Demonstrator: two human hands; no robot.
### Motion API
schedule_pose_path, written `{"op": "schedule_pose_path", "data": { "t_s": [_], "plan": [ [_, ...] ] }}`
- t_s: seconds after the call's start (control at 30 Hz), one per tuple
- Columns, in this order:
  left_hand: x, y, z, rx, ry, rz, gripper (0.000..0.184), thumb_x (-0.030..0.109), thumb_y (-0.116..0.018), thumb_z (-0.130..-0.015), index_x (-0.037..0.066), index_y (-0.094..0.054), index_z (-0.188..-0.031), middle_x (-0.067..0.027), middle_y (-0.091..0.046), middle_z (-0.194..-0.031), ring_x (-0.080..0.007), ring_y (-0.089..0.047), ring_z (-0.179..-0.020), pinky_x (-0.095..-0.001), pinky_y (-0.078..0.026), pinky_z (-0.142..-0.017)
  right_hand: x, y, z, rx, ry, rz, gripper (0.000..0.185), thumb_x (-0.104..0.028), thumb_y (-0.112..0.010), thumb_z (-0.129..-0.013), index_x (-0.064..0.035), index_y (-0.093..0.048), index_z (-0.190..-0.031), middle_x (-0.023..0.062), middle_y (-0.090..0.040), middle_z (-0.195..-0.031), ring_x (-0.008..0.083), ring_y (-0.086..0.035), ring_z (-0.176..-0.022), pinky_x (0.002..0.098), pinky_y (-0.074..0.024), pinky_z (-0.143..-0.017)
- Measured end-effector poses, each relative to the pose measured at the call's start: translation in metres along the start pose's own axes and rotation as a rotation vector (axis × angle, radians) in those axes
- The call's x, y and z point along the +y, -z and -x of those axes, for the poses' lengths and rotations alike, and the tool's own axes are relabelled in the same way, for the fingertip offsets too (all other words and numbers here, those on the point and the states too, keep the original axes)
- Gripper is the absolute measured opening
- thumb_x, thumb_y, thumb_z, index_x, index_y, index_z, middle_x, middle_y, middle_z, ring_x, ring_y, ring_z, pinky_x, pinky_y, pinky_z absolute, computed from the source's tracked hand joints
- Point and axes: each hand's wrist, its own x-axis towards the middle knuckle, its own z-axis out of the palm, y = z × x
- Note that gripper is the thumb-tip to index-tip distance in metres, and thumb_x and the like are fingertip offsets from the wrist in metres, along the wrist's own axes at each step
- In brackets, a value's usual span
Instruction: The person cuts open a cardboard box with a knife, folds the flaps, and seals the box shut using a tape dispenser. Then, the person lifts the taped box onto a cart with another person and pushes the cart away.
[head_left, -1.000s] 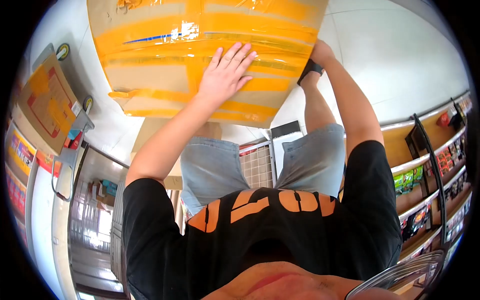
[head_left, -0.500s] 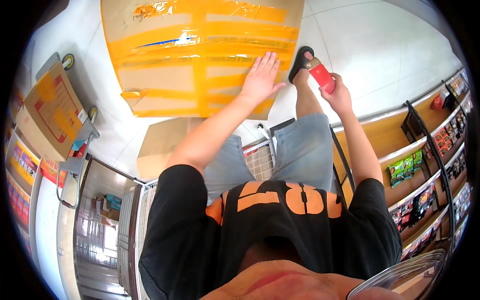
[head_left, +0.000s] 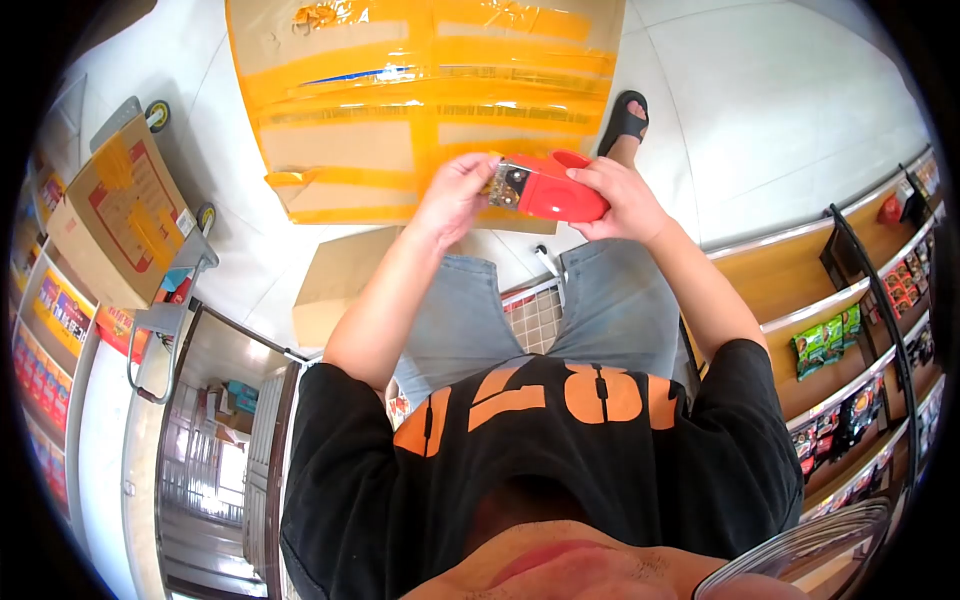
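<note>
A red tape dispenser [head_left: 563, 196] is held above the laps of the jeans [head_left: 625, 300], near the lower edge of the large taped box [head_left: 350, 155], its back end gripped by the right hand [head_left: 622, 200]. At its metal front end, the thumb and fingers of the left hand [head_left: 457, 200] are pressed together, though what is pinched cannot be told. Below the large box, a smaller cardboard box [head_left: 340, 280] is seen beside the left leg.

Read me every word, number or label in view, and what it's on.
"8", probably: shirt; its other characters are distorted.
Tape on the big box: print blurred.
Carton: label too small.
Shelf boxes, packets: too small.
Tape dispenser: none legible.
</note>
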Motion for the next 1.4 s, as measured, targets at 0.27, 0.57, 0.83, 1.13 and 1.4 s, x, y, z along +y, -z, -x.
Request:
{"op": "schedule_pose_path", "data": {
  "t_s": [0.27,0.57,0.83,1.13,1.4],
  "plan": [
    [0.13,0.148,0.027,1.026,-0.877,-0.887,0.023,0.021,-0.074,-0.096,0.0,-0.077,-0.102,-0.001,-0.067,-0.084,-0.0106,-0.057,-0.083,-0.0297,-0.047,-0.077,0.096,0.105,0.047,-0.218,-0.436,0.202,0.063,-0.018,-0.08,-0.074,-0.0125,-0.062,-0.135,0.0159,-0.07,-0.117,0.0367,-0.067,-0.103,0.0418,-0.0555,-0.092],
    [0.125,0.157,-0.028,1.9,-0.947,-0.981,0.082,0.031,-0.069,-0.097,-0.009,-0.026,-0.154,-0.0357,-0.05,-0.136,-0.0415,-0.05,-0.126,-0.0482,-0.041,-0.105,0.258,0.051,0.084,-0.324,-0.662,0.465,0.059,-0.033,-0.074,-0.08,-0.0197,-0.059,-0.135,0.0127,-0.072,-0.11,0.0347,-0.067,-0.103,0.0443,-0.0546,-0.088],
    [0.031,0.055,-0.126,1.34,-0.815,-1.954,0.091,0.05,-0.039,-0.104,-0.026,-0.014,-0.149,-0.0462,-0.012,-0.158,-0.0591,-0.006,-0.15,-0.0621,-0.009,-0.123,0.239,-0.005,-0.02,-0.555,-0.829,0.48,0.053,-0.033,-0.075,-0.08,-0.0185,-0.065,-0.129,0.0099,-0.075,-0.107,0.0313,-0.07,-0.098,0.044,-0.057,-0.085],
    [-0.109,-0.075,-0.24,0.714,-0.689,-2.282,0.087,0.055,-0.054,-0.094,-0.003,-0.034,-0.155,-0.0255,-0.024,-0.165,-0.0475,-0.015,-0.154,-0.0577,-0.01,-0.125,0.329,-0.052,-0.033,-0.408,-0.858,0.226,0.047,-0.036,-0.079,-0.079,-0.0118,-0.071,-0.118,0.0127,-0.076,-0.107,0.0318,-0.071,-0.096,0.0435,-0.0565,-0.086],
    [-0.005,0.029,-0.128,0.048,-0.717,-2.329,0.077,0.052,-0.057,-0.097,0.014,-0.033,-0.16,-0.0061,-0.027,-0.168,-0.0229,-0.021,-0.156,-0.0448,-0.015,-0.127,0.253,-0.004,0.006,-0.416,-0.832,0.258,0.052,-0.036,-0.076,-0.081,-0.0098,-0.066,-0.125,0.0172,-0.074,-0.11,0.0358,-0.07,-0.097,0.0444,-0.0557,-0.087]
  ]
}}
